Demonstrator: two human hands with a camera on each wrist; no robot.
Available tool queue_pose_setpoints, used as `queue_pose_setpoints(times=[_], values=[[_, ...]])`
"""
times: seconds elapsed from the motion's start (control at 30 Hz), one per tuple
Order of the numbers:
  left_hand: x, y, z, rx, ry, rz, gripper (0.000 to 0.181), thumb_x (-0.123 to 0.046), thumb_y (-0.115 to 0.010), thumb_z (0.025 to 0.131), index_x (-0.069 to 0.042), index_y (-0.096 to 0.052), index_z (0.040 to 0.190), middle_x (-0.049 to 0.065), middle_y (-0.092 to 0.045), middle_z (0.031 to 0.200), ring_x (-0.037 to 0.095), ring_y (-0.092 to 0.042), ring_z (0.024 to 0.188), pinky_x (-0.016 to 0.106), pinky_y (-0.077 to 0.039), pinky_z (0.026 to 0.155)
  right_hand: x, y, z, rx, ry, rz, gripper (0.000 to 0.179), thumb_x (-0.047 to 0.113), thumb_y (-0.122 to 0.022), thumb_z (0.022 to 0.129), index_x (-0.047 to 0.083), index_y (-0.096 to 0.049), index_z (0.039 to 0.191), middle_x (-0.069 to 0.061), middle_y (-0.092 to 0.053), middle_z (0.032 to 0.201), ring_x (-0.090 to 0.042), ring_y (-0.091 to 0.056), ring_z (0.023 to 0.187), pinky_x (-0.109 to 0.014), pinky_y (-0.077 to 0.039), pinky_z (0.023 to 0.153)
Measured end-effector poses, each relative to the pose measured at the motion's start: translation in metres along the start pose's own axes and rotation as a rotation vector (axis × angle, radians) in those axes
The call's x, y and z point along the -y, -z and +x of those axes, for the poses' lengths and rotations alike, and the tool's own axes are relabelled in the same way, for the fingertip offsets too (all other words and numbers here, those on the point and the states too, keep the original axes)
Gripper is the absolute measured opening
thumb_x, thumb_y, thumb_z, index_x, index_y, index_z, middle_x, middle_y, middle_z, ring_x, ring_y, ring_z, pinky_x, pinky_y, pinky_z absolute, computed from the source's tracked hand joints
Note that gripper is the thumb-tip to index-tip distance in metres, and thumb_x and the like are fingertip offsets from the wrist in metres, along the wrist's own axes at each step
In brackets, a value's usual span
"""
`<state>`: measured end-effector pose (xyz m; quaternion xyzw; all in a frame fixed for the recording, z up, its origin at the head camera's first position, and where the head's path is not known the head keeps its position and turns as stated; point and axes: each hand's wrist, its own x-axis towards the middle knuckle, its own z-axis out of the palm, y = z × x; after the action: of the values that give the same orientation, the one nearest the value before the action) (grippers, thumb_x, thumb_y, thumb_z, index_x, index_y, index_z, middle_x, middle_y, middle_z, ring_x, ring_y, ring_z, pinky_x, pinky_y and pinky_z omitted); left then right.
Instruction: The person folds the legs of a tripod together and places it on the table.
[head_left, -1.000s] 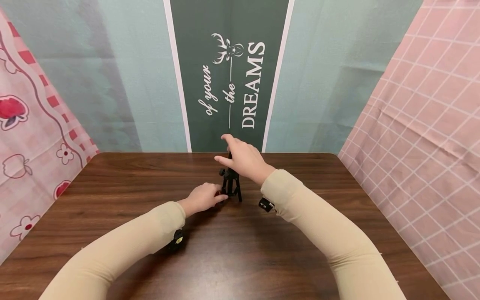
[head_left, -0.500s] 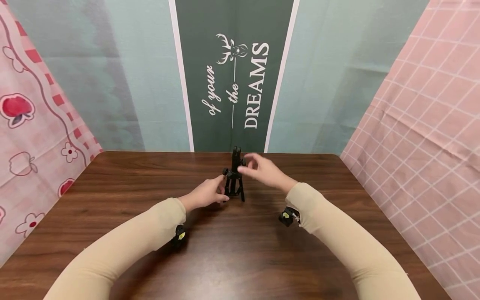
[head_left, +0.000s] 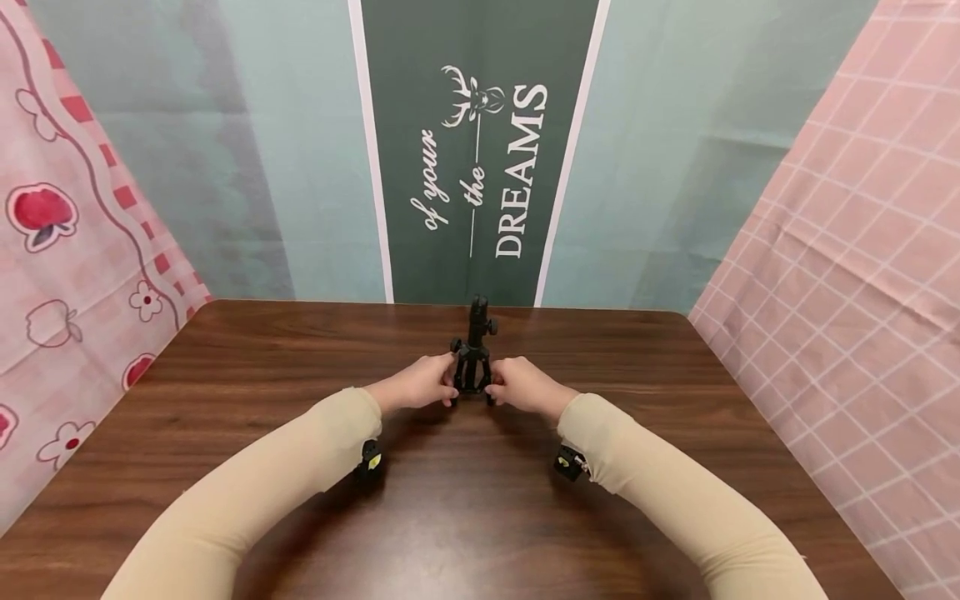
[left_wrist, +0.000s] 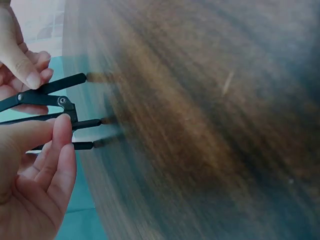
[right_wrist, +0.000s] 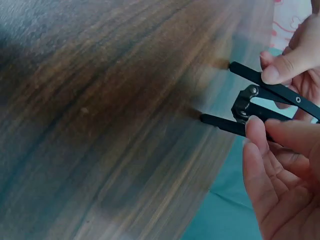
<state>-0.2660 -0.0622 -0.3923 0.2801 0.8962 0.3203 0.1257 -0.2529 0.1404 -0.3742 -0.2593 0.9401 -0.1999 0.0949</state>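
A small black tripod stands upright near the far edge of the table, with a knob on each side of its column. My left hand pinches its left leg low down between thumb and fingers. On the other side, my right hand pinches the right leg at about the same height. The left wrist view shows the tripod's legs spread a little, joined by a hinged brace. In the right wrist view, the left thumb lies along one leg; the fingertips of the right hand hide part of another.
The brown wooden table stretches out in front of me. Behind it hangs a teal and dark green curtain with white lettering. Pink patterned cloths hang at the left and right. A small camera is strapped under each wrist.
My right hand has come down from the tripod's top, past the upper knob, to its right leg, which it now pinches. The left hand has stayed at the left leg.
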Motion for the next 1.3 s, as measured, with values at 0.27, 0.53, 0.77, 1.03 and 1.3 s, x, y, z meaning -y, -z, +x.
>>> queue_pose_setpoints(times=[0.27, 0.53, 0.77, 1.03, 1.3], values=[[0.000, 0.001, 0.002, 0.031, 0.013, -0.059, 0.027, -0.002, -0.064, 0.087, 0.002, -0.048, 0.108, 0.005, -0.057, 0.076, 0.015, -0.064, 0.066, 0.026, -0.049, 0.061, 0.004, -0.003, 0.000, -0.029, 0.018, 0.002, 0.012, 0.005, -0.062, 0.089, 0.003, -0.063, 0.077, -0.001, -0.064, 0.067, -0.013, -0.064, 0.062, -0.023, -0.048, 0.057], [-0.003, -0.002, 0.002, 0.023, 0.007, -0.098, 0.040, -0.001, -0.065, 0.085, 0.003, -0.047, 0.120, 0.004, -0.058, 0.072, 0.016, -0.064, 0.064, 0.026, -0.049, 0.060, 0.002, -0.006, -0.001, -0.042, 0.055, 0.007, 0.012, 0.003, -0.062, 0.088, 0.003, -0.064, 0.075, -0.002, -0.065, 0.065, -0.007, -0.060, 0.058, -0.022, -0.047, 0.057], [0.000, -0.005, 0.001, -0.006, 0.011, -0.139, 0.043, 0.000, -0.066, 0.085, 0.003, -0.046, 0.123, 0.005, -0.058, 0.070, 0.017, -0.064, 0.064, 0.026, -0.050, 0.059, 0.002, -0.003, 0.000, -0.035, 0.032, 0.017, 0.011, 0.011, -0.065, 0.087, 0.004, -0.065, 0.079, -0.001, -0.063, 0.064, -0.007, -0.056, 0.056, -0.022, -0.045, 0.055], [0.002, -0.014, -0.003, -0.091, 0.017, -0.044, 0.018, -0.015, -0.066, 0.087, 0.001, -0.062, 0.094, 0.001, -0.061, 0.065, 0.012, -0.063, 0.059, 0.024, -0.044, 0.053, 0.028, 0.049, 0.004, -0.336, -0.028, -0.014, 0.056, 0.052, -0.061, 0.085, 0.004, -0.059, 0.115, -0.002, -0.059, 0.075, -0.016, -0.054, 0.060, -0.032, -0.044, 0.056], [-0.004, -0.015, -0.005, -0.185, -0.016, 0.122, 0.030, -0.019, -0.063, 0.090, -0.008, -0.065, 0.062, 0.002, -0.061, 0.058, 0.008, -0.053, 0.048, 0.024, -0.039, 0.048, 0.055, 0.072, 0.010, -0.439, 0.054, -0.087, 0.034, 0.041, -0.057, 0.092, 0.008, -0.066, 0.096, 0.000, -0.054, 0.067, -0.014, -0.049, 0.057, -0.029, -0.040, 0.055]])
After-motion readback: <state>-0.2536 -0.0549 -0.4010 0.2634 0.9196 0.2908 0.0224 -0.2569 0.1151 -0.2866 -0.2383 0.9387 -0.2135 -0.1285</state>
